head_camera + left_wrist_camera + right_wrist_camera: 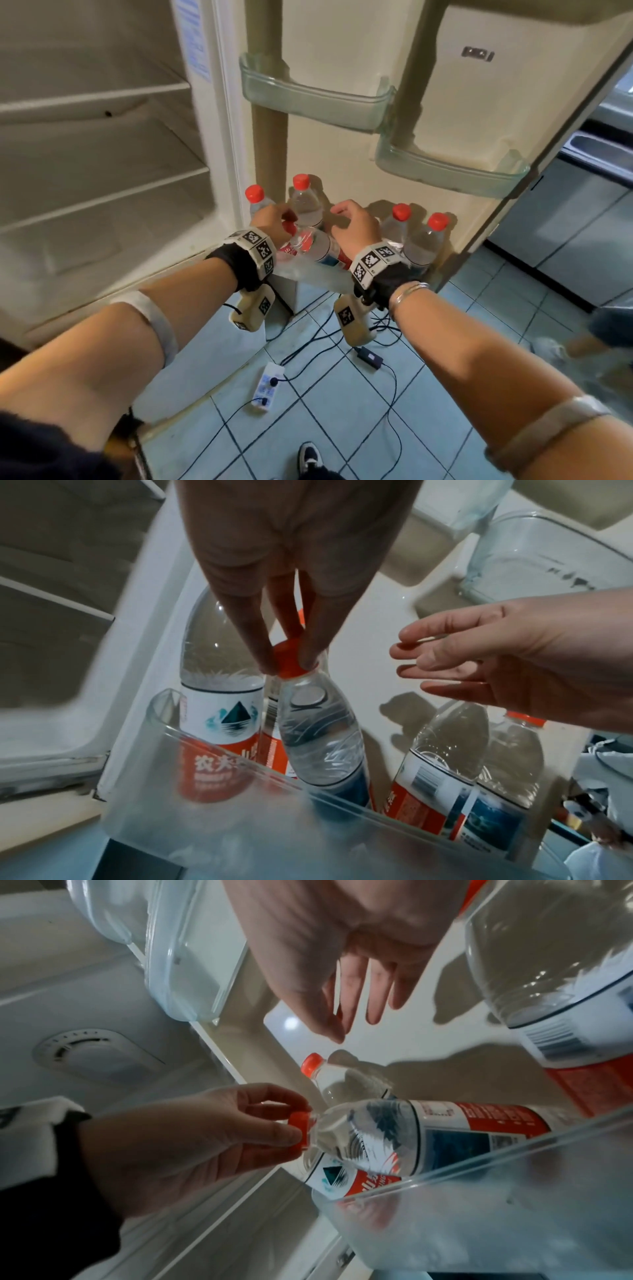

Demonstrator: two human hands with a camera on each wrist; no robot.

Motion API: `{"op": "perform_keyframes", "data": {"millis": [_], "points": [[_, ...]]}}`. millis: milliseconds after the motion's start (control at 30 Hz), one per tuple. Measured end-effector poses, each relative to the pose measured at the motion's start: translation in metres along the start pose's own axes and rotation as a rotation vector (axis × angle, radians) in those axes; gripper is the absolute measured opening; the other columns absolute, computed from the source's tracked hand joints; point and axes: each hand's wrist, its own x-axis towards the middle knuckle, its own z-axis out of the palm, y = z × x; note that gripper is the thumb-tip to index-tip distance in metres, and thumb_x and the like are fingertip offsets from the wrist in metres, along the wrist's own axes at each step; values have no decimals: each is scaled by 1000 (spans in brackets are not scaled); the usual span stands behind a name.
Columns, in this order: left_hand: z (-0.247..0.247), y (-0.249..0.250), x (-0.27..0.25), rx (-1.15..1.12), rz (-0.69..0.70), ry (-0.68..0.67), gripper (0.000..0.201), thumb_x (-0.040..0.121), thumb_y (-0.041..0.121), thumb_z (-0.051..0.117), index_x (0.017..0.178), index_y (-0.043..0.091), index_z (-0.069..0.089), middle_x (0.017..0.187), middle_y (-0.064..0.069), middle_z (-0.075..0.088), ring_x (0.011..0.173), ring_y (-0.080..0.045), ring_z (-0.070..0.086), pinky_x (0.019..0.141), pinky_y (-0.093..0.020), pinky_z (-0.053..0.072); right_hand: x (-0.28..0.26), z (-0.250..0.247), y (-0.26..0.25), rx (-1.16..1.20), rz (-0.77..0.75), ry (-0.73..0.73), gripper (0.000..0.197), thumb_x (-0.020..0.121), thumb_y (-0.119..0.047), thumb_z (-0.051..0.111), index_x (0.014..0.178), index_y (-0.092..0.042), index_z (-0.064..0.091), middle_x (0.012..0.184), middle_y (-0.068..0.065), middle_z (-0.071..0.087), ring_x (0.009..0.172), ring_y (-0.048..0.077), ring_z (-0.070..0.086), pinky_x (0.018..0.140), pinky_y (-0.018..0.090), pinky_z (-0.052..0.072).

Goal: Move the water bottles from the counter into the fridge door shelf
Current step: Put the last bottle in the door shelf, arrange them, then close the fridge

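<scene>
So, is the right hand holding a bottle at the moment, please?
No, the right hand is open and empty; the left hand pinches the tilted bottle's cap.

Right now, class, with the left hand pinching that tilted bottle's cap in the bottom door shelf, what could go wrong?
1. The left hand pinches only the red cap of the tilted bottle; it may slip and drop.
2. That bottle leans beside the upright bottle and could knock it.
3. The right hand hovers open, supporting nothing; the bottom door shelf is crowded, so space looks tight.
</scene>
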Motion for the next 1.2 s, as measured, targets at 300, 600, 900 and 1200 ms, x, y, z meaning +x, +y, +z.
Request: {"op": "perform_keyframes", "data": {"millis": [300,600,900,1200], "points": [[9,48,28,-161,127,-49,35,71,9,75,104,11,62,110,-6,65,103,-19,61,95,-32,49,20,-4,13,1,49,-138,53,79,-3,68,129,-12,51,130,6,59,121,21,54,99,26,40],[21,55,55,-144,138,249,53,71,12,75,119,19,55,129,-13,47,118,-28,46,103,-33,36,46,-20,27,-25,86,-9,32,92,-10,52,123,-8,54,120,14,64,112,30,58,86,27,40],[29,56,77,-105,33,-16,45,82,9,66,124,15,52,121,-12,60,106,-26,56,86,-25,39,58,-21,34,-53,131,-48,41,90,-23,59,127,-7,49,123,13,61,114,29,56,90,28,40],[21,50,76,-96,34,-75,47,77,12,71,122,17,56,121,-10,62,108,-30,58,98,-35,43,60,-21,33,-71,147,-50,39,91,-23,57,126,-6,49,121,15,62,112,31,57,88,30,41]]}}
